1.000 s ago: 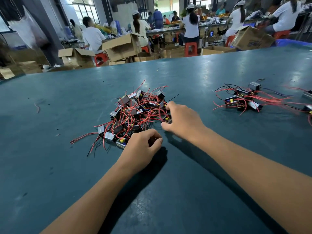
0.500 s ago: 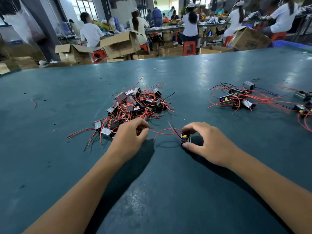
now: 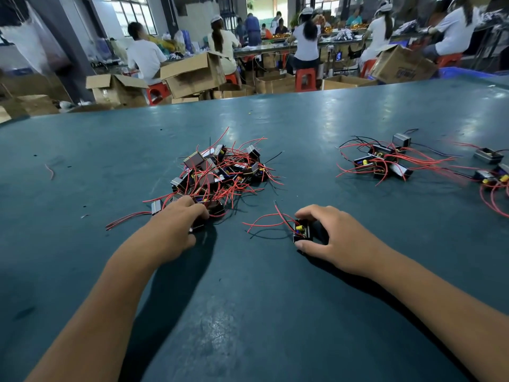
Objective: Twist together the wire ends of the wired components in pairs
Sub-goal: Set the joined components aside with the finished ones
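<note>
A heap of small black wired components [image 3: 220,172] with red and black leads lies on the green table [image 3: 248,312]. My right hand [image 3: 330,235] pinches one black component [image 3: 302,231] with a yellow part, set on the table apart from the heap; its red wires trail left. My left hand [image 3: 176,224] rests at the heap's near edge, fingers curled over a component [image 3: 198,226] there, which is mostly hidden.
A second, smaller group of components [image 3: 382,164] with long red wires lies at the right, with more near the right edge [image 3: 490,175]. A stray red wire scrap [image 3: 50,171] lies far left. Beyond the table stand cardboard boxes [image 3: 192,75] and seated workers.
My right hand pulled one component out of the heap and drew it toward me and to the right. My left hand stayed at the heap's near edge, closing over a component.
</note>
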Demonstrator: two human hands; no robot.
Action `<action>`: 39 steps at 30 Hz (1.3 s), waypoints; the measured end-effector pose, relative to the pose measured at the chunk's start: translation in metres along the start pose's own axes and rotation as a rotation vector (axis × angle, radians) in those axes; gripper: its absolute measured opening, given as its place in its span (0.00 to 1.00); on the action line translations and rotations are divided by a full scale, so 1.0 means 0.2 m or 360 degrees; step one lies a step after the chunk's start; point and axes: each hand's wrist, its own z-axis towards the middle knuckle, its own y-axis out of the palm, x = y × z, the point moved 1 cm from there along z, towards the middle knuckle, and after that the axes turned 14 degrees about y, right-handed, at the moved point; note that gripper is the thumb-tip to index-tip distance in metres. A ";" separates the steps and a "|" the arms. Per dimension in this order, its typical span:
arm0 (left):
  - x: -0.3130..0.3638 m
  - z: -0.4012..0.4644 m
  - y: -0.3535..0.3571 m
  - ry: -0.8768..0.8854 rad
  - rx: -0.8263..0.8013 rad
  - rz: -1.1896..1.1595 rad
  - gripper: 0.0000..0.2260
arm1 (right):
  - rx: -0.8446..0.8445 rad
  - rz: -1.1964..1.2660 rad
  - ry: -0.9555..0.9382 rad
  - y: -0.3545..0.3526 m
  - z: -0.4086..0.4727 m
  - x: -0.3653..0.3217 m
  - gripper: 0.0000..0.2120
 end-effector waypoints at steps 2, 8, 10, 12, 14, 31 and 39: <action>0.00 0.01 0.01 -0.0024 0.0014 0.0062 0.19 | 0.0018 0.0001 -0.0007 0.00 0.00 0.00 0.23; 0.04 0.01 -0.01 0.0246 0.0388 -0.0059 0.03 | -0.0021 0.0007 0.0015 0.00 0.02 0.02 0.23; 0.06 0.02 0.00 0.0254 0.0415 -0.0030 0.05 | -0.0022 0.0022 0.0035 -0.01 0.02 0.03 0.24; 0.03 0.02 0.02 0.0137 0.0347 0.0037 0.10 | -0.0005 0.0038 0.0034 -0.02 0.02 0.02 0.23; -0.01 0.01 0.02 -0.0031 0.0291 0.0071 0.13 | 0.0019 0.0049 0.0026 -0.02 0.02 0.02 0.23; 0.14 -0.03 -0.04 0.0444 0.0469 -0.0644 0.10 | 0.0055 -0.0022 0.0013 -0.02 0.00 -0.02 0.22; 0.21 0.01 0.06 0.0582 0.0049 -0.0943 0.05 | 0.0068 -0.0021 0.0056 -0.04 0.01 0.00 0.22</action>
